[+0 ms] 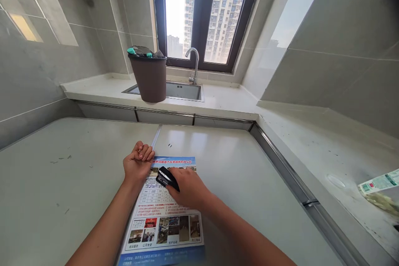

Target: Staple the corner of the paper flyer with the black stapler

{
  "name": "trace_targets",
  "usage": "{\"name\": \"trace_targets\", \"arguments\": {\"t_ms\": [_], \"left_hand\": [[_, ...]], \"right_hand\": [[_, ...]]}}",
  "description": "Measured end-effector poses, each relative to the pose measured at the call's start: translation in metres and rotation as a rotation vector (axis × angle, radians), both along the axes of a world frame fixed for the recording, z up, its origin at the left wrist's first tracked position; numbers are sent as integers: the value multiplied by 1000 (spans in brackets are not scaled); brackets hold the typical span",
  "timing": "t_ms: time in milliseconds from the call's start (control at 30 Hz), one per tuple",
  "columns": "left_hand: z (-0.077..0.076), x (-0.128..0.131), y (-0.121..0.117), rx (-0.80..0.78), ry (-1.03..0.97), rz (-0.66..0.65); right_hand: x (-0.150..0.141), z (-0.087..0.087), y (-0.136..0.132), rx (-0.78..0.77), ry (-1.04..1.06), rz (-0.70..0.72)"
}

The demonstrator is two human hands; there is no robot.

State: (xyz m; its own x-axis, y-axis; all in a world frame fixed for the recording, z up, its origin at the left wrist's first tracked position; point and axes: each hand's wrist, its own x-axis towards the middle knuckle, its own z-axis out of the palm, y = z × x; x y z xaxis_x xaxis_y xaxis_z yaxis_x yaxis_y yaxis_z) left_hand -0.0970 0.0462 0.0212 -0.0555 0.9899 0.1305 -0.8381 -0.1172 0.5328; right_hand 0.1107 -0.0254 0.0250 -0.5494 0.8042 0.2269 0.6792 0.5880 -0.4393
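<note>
A printed colour flyer [162, 220] lies flat on the white table [77, 183] in front of me. My left hand [137, 164] rests on the flyer's top left corner, fingers curled and pinched at the paper's edge. My right hand [187, 189] lies over the upper part of the flyer and grips a small black stapler [166, 177], whose nose points toward the left hand and the top left corner.
Beyond the table runs a white counter [102, 89] with a steel sink [181, 91], a tap [195, 64] and a brown bin [151, 75] on the sink's edge. A metal strip [280, 162] borders the table's right side. A green-printed packet [378, 185] lies at far right.
</note>
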Motion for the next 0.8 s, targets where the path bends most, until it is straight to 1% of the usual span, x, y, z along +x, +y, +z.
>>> {"name": "trace_targets", "arguments": {"t_ms": [67, 133, 267, 367, 433, 500, 533, 633, 733, 800], "left_hand": [[0, 1, 0, 10, 22, -21], [-1, 2, 0, 19, 56, -42], [-2, 6, 0, 19, 160, -87], [-3, 12, 0, 6, 311, -132], [-5, 20, -3, 0, 486, -127], [-8, 32, -8, 32, 753, -106], [-10, 40, -11, 73, 910, -94], [-16, 67, -25, 297, 1332, -77], [-22, 86, -36, 500, 1634, -89], [-26, 90, -39, 607, 1801, -102]], "right_hand": [[17, -3, 1, 19, -12, -8], [44, -6, 0, 29, -16, -41], [107, -11, -6, 10, -48, -169], [139, -12, -10, -28, -33, -249], [148, -12, -12, -42, -1, -257], [150, -12, -13, -52, 24, -239], [150, -13, -13, -55, 31, -233], [149, -16, -13, -17, 43, -231], [152, -16, -11, 82, 90, -201], [155, -14, -10, 139, 143, -194]]}}
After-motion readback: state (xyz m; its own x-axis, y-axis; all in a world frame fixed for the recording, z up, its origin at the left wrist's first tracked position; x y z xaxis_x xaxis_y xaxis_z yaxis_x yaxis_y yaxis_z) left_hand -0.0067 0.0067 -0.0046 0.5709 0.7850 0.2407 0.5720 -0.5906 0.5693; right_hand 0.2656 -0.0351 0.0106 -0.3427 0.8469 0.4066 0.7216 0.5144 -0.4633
